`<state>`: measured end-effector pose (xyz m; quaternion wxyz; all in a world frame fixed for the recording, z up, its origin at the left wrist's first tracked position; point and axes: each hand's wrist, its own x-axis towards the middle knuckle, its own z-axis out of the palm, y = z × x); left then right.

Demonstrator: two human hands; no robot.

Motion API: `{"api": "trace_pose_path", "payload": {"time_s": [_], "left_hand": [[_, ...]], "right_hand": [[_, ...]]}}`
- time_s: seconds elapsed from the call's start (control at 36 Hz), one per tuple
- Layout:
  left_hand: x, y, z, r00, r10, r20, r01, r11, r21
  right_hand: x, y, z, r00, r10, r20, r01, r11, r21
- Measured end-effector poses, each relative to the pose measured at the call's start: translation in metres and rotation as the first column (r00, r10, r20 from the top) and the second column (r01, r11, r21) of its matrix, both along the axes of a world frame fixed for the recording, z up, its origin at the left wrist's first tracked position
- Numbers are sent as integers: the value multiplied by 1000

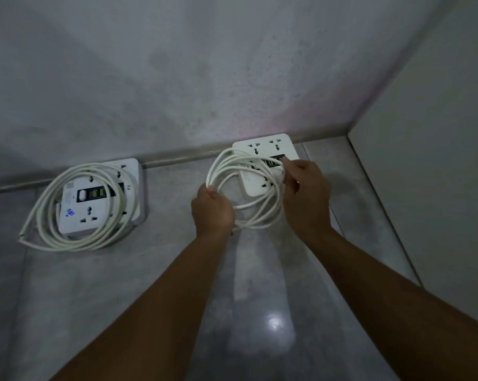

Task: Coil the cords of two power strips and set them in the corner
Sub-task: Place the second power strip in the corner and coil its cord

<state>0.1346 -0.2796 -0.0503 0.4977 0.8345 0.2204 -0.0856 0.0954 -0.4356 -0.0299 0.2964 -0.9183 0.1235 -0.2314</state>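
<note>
— Since both hands were on the same loop, which way did the coiled cord (246, 188) lie from the strip it belonged to?

— It hung to the near left of the right power strip (262, 163), with its far right arc lapping over the strip's face. That strip sat flat on the floor (155, 284) against the far wall (177, 78), near the right-hand corner. The loop was roughly round, with no clear long axis.

— And the hands?

— The left hand (211, 210) had closed around the near left side of the bundle, several turns gathered in the fist. The right hand (305, 188) was on the far right side, over the strip, fingers pinched narrowly on a strand; whether that was the plug end I couldn't tell, the spot was blurred.

— Which hand was nearer the strip?

— The right one, directly above it. I'd judge the coil needed shifting far and right to settle on the strip.

— The other one?

— The left power strip (100, 196) lay further left along the same wall, well apart, with its own cord (75, 237) looped around and over it, untouched by either hand. It looked finished to me.
</note>
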Motion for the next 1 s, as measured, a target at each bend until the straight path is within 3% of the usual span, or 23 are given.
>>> {"api": "trace_pose_path", "payload": {"time_s": [0.11, 0.25, 0.39, 0.56, 0.72, 1.0], "left_hand": [[1, 1, -7, 997, 21, 76, -24, 998, 51], [3, 8, -9, 999, 42, -16, -40, 992, 121], [1, 21, -11, 987, -149, 60, 134, 968, 211], [-6, 27, -19, 898, -370, 238, 301, 911, 282], [-13, 30, -30, 782, -586, 213, 434, 757, 489], [-13, 41, -40, 689, -717, 111, 556, 620, 553]], "right_hand": [[2, 1, -3, 970, 73, -230, -103, 987, -121], [-8, 10, -12, 929, 90, -360, -138, 984, -112], [-25, 17, -17, 946, 137, -293, -187, 970, -152], [-24, 19, -21, 883, 302, -359, -409, 870, -274], [-17, 17, -29, 843, 266, -467, -452, 822, -347], [-12, 22, -33, 826, 224, -518, -453, 810, -372]]}}
